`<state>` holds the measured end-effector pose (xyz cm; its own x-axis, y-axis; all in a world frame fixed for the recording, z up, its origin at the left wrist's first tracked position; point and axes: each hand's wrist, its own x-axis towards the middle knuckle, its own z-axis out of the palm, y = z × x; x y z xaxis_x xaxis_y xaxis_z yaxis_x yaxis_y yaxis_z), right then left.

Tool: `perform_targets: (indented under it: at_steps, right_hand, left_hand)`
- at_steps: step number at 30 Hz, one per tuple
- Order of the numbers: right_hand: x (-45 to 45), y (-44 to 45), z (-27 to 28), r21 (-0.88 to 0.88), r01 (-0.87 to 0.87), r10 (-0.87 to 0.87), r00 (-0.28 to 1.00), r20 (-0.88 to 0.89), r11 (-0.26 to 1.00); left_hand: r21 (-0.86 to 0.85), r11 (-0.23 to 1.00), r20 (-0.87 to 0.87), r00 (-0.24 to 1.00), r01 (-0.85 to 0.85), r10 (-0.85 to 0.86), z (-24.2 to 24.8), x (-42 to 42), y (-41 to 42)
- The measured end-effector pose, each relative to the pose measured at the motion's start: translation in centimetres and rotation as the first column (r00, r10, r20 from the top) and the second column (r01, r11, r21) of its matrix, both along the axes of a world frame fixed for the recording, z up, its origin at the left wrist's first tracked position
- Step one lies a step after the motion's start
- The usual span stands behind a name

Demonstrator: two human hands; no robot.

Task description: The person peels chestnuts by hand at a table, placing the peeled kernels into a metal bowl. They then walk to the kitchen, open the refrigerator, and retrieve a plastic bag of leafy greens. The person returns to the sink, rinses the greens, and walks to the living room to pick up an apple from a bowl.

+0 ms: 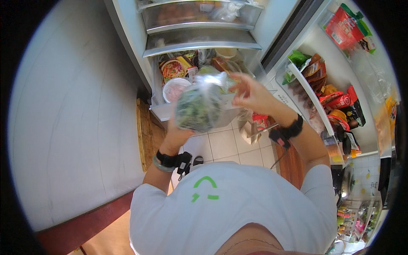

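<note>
My left hand (180, 133) grips a clear plastic bag of leafy greens (199, 110) from below and to its left. The bag's pale, gathered top (210, 79) stands above the greens and is blurred. Just to the right of that top, my right hand (250, 94) has its fingers spread and slightly curled, with nothing visible in them. Behind the bag is a pulled-out clear fridge drawer (162, 114). In it are a round white tub (176, 89) with pinkish contents and a food packet with a noodle picture (173, 68). The bag hides part of the drawer.
The open fridge door (369, 127) stands at the right, its shelf (310, 95) filled with packets and jars. More fridge shelves (204, 44) rise above the drawer. Below are floor tiles (221, 145) and a brown paper bag (250, 132). A pale panel (73, 111) flanks the left.
</note>
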<state>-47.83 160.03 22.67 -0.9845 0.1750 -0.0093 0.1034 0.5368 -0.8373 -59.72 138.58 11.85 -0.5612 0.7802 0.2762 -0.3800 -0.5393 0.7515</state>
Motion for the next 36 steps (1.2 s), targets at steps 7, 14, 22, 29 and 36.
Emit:
perform_targets:
  at_steps: [7,14,22,29,36]
  right_hand:
    - [-8.5,3.3,-4.0,0.705,-0.062,-0.197,0.940,0.280,0.706]
    - [-11.4,7.6,-6.2,0.683,-0.133,-0.137,0.935,0.326,0.719]
    - [-10.8,8.4,-5.4,-0.043,0.502,-0.479,0.845,0.240,0.864]
    - [-9.9,7.8,-1.1,-0.790,0.264,-0.488,0.872,-0.050,0.553]
    - [-8.0,9.3,3.9,-0.972,0.057,-0.534,0.842,-0.076,0.228]
  left_hand:
    - [0.005,0.953,0.051,0.951,-0.304,0.303,-1.3,-3.1,-6.7]
    - [-0.081,0.943,0.045,0.944,-0.324,0.328,-2.0,-4.0,-8.9]
    - [-0.034,0.967,0.092,0.963,-0.251,0.253,0.0,-4.7,-6.7]
    - [0.000,0.982,0.075,0.979,-0.191,0.191,1.2,-5.3,-4.8]
    - [0.094,0.980,0.085,0.983,-0.173,0.165,2.5,-5.5,-2.7]
